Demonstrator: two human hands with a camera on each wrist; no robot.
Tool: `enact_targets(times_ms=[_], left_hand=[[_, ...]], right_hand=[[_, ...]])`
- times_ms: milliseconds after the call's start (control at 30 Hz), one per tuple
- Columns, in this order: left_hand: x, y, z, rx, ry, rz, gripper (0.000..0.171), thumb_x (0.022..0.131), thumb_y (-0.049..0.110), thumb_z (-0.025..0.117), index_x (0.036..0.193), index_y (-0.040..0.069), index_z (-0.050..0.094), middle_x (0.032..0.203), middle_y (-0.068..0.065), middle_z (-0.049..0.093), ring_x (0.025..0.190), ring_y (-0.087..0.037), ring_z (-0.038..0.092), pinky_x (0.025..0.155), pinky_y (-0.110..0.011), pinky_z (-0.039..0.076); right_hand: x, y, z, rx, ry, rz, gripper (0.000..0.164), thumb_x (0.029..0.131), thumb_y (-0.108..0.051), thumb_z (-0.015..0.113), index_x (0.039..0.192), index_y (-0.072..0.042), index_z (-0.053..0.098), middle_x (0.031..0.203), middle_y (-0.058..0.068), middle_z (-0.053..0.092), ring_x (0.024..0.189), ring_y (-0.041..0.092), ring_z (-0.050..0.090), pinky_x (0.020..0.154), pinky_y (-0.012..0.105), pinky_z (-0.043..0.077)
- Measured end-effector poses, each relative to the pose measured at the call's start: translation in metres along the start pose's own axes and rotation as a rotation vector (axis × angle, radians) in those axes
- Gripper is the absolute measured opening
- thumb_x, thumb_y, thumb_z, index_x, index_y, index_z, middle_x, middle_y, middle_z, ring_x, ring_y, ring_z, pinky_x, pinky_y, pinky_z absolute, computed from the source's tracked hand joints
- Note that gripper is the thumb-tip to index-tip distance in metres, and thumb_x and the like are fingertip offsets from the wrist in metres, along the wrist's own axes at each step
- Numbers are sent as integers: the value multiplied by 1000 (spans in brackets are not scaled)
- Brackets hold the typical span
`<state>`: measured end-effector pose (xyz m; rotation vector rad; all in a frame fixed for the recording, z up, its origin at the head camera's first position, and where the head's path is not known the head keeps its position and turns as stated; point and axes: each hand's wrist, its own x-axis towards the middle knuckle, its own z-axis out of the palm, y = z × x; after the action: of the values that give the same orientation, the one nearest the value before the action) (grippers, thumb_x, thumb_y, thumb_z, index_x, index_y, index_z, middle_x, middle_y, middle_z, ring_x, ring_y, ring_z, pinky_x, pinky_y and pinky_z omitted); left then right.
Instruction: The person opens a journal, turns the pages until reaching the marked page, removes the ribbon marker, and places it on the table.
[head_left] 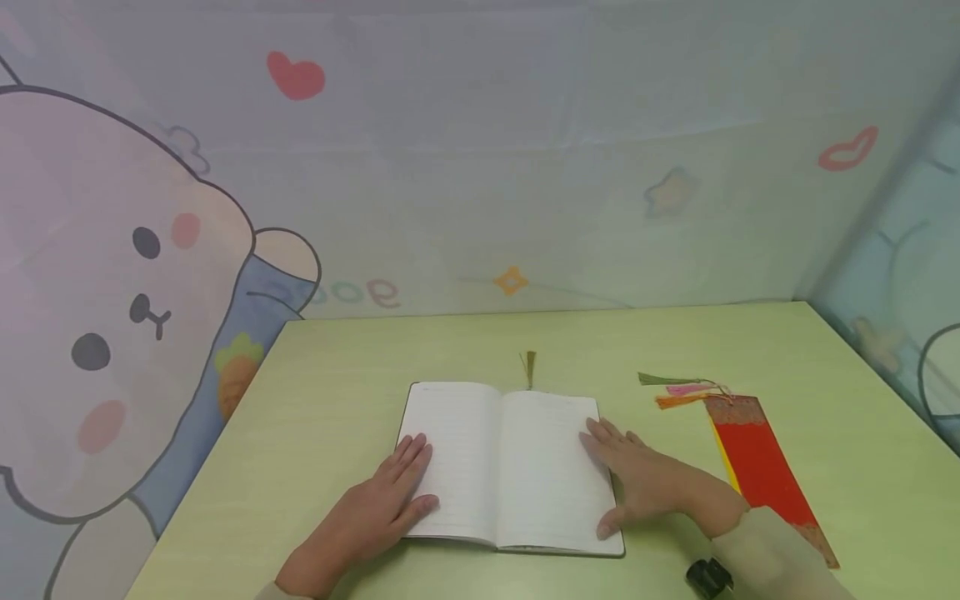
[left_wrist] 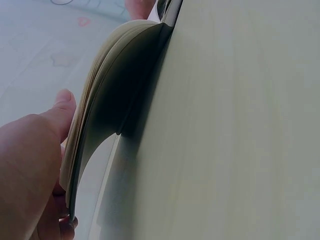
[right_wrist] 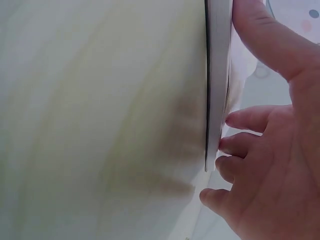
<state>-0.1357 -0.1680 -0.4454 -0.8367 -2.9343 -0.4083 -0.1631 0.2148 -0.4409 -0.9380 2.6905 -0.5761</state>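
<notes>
An open notebook with lined pages lies in the middle of the table. My left hand rests on its left page, fingers extended together and thumb apart on the paper. In the left wrist view, that side's pages arch up from the table, with the left thumb against them. My right hand lies at the right page's outer edge, fingertips and thumb touching the page. The right wrist view shows its fingers spread beside the page block. An olive tassel sticks out above the notebook's top edge.
Right of the notebook lies a long red sleeve with patterned ends and a yellow edge. Green, pink and orange tassels spread from its top. A small black object sits by the right sleeve cuff. A printed curtain hangs behind the table.
</notes>
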Motion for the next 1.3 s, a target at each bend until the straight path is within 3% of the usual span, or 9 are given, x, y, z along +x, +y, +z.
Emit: enact_targets(times_ms=[367, 767, 1000, 1167, 1300], left_hand=[[1, -2, 2, 0, 1, 7, 67, 95, 52, 39, 145, 7, 32, 152, -4, 24, 139, -19, 18, 100, -41, 39], [0, -1, 1, 6, 10, 15, 66, 96, 50, 41, 145, 6, 33, 152, -5, 25, 139, -20, 18, 99, -41, 40], [0, 0, 0, 0, 12, 18, 66, 96, 49, 41, 144, 6, 33, 152, -5, 25, 139, -20, 18, 100, -41, 39], [2, -1, 0, 21, 22, 33, 65, 96, 48, 42, 144, 4, 34, 151, -8, 26, 139, -22, 19, 105, -42, 33], [4, -2, -1, 48, 38, 56, 64, 97, 45, 42, 143, 2, 34, 150, -10, 26, 139, -24, 19, 109, -42, 25]], right_hand=[[0, -1, 0, -63, 102, -28, 112, 71, -65, 64, 144, 7, 20, 150, 25, 13, 137, 43, 11, 105, 62, 16], [-4, -9, -1, 18, 247, -52, 112, 74, -61, 65, 148, 2, 8, 154, 18, 1, 140, 36, 5, 109, 54, 14], [-3, -12, 0, 98, 320, -116, 101, 82, -50, 65, 150, -7, 4, 155, 13, 2, 141, 30, 6, 108, 23, 7], [3, -16, -4, 147, 338, -198, 83, 92, -32, 57, 150, -9, 2, 155, 13, -1, 141, 29, 0, 109, 19, 4], [9, -22, -7, 186, 354, -187, 75, 95, -17, 52, 150, -12, 1, 156, 9, 2, 141, 25, 0, 110, 18, 1]])
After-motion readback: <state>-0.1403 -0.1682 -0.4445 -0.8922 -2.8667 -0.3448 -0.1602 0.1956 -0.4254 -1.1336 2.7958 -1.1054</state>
